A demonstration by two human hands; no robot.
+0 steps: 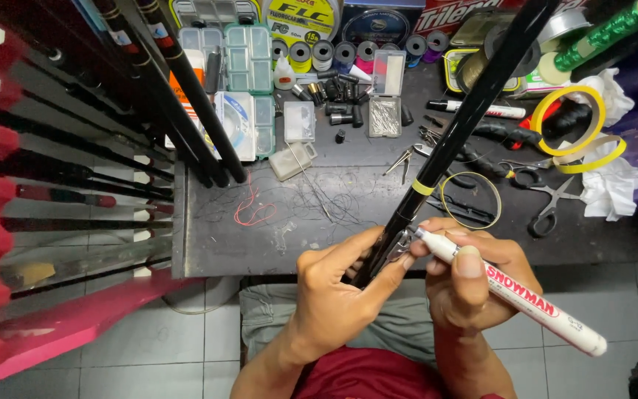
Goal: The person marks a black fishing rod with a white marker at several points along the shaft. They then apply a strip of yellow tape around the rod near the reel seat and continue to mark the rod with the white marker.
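Pinching a white paint marker between thumb and fingers, the right hand sets its tip against a small metal guide on the black fishing rod. The left hand, just beside it, is closed around the rod's lower end. From that grip the rod's long axis runs up and away to the right, over the dark worktable, past a yellow band on the rod, toward scissors and thread spools.
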